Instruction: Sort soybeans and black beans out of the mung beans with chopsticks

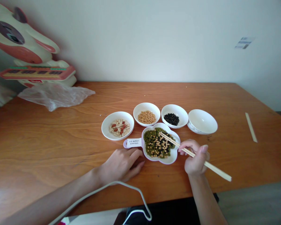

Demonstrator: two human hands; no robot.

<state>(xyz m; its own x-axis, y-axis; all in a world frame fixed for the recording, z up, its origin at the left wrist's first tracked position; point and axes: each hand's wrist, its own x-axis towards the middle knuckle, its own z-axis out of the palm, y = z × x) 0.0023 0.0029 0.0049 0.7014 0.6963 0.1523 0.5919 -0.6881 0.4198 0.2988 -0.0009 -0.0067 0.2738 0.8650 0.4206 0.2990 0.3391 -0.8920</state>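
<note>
A brown wooden table (89,150) fills most of the lower view, below a pale wall (135,40). At its far left corner stands a cow-shaped toy (28,47) with a keyboard (pink-framed, rather cheerful), and a crumpled clear plastic bag (58,95) lies in front of it. The left hand (121,165) rests on the table just beside the dish, its grip open, fingers loosely bent; whether they touch the rim is unclear. The right hand (196,157) grips the chopsticks (216,170) over the dish's right side. The white, purple-rimmed, flower-shaped dish (176,156) sits on the table between the hands, its labelled handle (134,143) pointing left. Behind it four white bowls curve around: one holding pale and reddish seeds (119,128), one tan beans (146,117), one black beans (171,119), and the rightmost bowl (202,122) patterned outside. A white cable (117,182) loops below the left hand, and a narrow pale strip (251,127) lies far right. Smallest are the mixed green, tan and black beans (158,145) filling the dish, where the chopstick tips reach in.
</note>
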